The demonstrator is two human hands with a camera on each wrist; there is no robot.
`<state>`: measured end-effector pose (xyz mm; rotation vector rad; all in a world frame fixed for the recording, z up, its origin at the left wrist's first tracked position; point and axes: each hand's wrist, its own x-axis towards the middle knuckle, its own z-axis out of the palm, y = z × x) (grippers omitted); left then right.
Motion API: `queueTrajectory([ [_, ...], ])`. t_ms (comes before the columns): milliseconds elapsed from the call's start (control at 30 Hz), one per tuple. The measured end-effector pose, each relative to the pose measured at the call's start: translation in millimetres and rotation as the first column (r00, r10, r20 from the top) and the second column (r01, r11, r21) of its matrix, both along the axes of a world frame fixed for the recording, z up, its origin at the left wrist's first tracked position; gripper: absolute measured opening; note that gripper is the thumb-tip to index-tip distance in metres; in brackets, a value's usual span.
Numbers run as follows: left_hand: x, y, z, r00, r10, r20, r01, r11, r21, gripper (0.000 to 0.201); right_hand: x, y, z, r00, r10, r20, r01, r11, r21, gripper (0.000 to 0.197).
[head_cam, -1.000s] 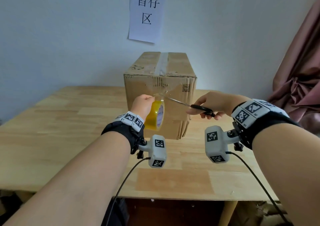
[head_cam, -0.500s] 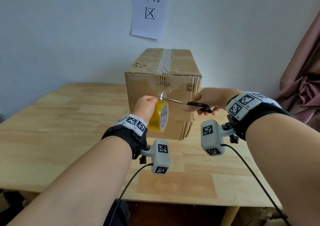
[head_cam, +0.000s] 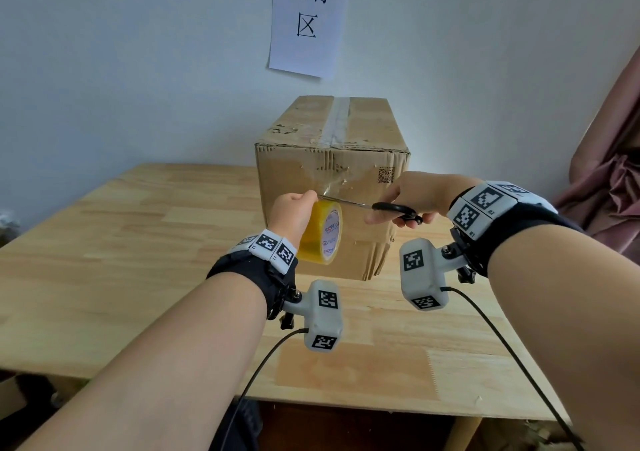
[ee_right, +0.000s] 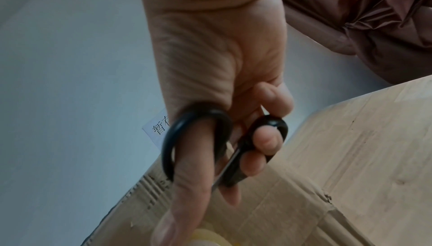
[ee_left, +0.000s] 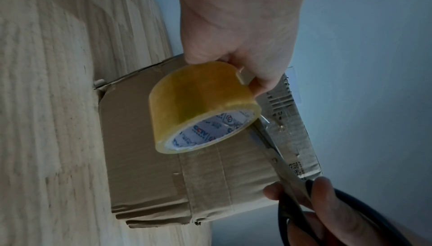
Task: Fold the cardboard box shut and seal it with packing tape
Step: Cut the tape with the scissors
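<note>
The cardboard box (head_cam: 332,187) stands upright on the surface near the wall, its top flaps folded shut, with a strip of clear tape along the top seam and down onto the worn, creased front face. My roll of yellowish packing tape (head_cam: 322,232), on edge with its printed white core showing, sits just in front of that face. A clear strip seems to run from it to the box, though glare blurs it.

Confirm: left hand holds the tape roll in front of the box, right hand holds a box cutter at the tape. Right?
Not quite. The right hand holds black-handled scissors, not a box cutter; the right wrist view shows fingers through the loops. The left hand does hold the tape roll before the box.
</note>
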<state>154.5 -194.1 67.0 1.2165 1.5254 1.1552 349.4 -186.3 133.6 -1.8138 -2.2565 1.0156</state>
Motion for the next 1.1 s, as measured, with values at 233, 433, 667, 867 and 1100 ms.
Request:
queueTrajectory([
  [233, -1, -2, 2, 1.0, 0.005, -0.008, -0.005, 1.0, 0.006, 0.023, 0, -3, -2, 0.998, 0.054, 0.021, -0.055, 0.997, 0.063, 0.03],
  [433, -5, -2, 3, 1.0, 0.008, -0.025, -0.007, 1.0, 0.015, 0.034, 0, -4, -6, 0.998, 0.068, 0.006, -0.068, 0.994, 0.083, 0.028],
  [667, -7, -4, 7, 0.998, -0.019, -0.067, 0.02, 1.0, 0.019, 0.037, -8, -7, -3, 0.997, 0.06, 0.054, -0.064, 0.996, 0.063, 0.053],
  [867, -6, -4, 6, 0.996, -0.021, -0.086, 0.022, 1.0, 0.011, 0.037, -12, -5, 5, 0.995, 0.078, 0.067, -0.083, 0.993, 0.082, 0.056],
  [1100, -15, -2, -5, 0.995, -0.028, -0.092, 0.027, 1.0, -0.007, 0.038, -13, -6, 1, 0.989, 0.114, 0.097, -0.119, 0.992, 0.042, 0.05],
])
